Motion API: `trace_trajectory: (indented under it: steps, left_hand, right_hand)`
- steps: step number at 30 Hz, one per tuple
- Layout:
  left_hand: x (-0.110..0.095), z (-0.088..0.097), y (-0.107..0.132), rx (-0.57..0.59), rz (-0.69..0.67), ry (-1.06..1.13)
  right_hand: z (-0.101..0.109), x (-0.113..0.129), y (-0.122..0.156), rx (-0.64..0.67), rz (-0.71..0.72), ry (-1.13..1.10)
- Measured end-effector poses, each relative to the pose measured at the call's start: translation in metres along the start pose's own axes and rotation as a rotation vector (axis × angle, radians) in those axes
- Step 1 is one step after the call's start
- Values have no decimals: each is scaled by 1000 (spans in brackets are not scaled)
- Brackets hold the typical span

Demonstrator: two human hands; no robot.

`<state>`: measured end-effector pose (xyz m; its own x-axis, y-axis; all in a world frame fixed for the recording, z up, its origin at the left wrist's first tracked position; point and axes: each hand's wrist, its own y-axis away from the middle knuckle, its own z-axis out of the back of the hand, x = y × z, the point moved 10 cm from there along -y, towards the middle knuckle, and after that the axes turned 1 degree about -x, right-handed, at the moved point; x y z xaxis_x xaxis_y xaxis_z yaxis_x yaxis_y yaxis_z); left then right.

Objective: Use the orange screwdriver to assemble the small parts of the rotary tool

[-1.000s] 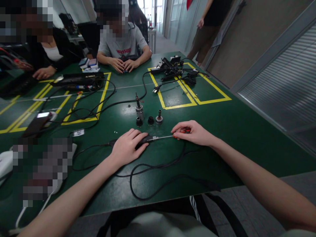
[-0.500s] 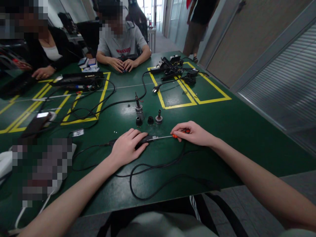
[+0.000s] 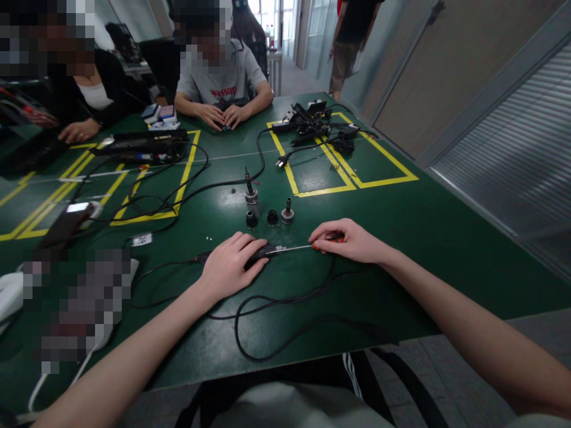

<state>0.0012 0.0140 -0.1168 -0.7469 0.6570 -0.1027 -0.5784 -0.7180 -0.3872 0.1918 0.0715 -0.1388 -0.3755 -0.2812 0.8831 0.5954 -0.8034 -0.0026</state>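
Observation:
My left hand (image 3: 234,261) is wrapped over a slim black corded tool handle (image 3: 259,254) lying on the table; the exact kind of tool cannot be told. Between its closed fingers my right hand (image 3: 350,241) grips a screwdriver (image 3: 292,248) with an orange and black handle. The screwdriver's shaft points left, its tip at the right end of the black handle. Just beyond my hands stand a tall metal spindle-like part (image 3: 251,196), two small black caps (image 3: 251,220) and a short metal part with a stem (image 3: 288,213).
Black cable (image 3: 276,300) loops over the green table (image 3: 446,249) near its front edge. A plug (image 3: 282,161) and a heap of black devices (image 3: 310,122) lie at the back right. Two people sit across; one has both hands (image 3: 225,116) on a small dark object. Another person stands behind.
My hands and the tools stay almost in place; the screwdriver handle looks slightly turned between my right fingers. The standing person in the background has moved a little left and away.

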Motion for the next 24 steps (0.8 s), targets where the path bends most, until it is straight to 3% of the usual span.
trace_trajectory:
  steps: [24]
  left_hand:
    - [0,1,0,8,8,15]
  right_hand:
    - [1,14,2,-8,200,178]
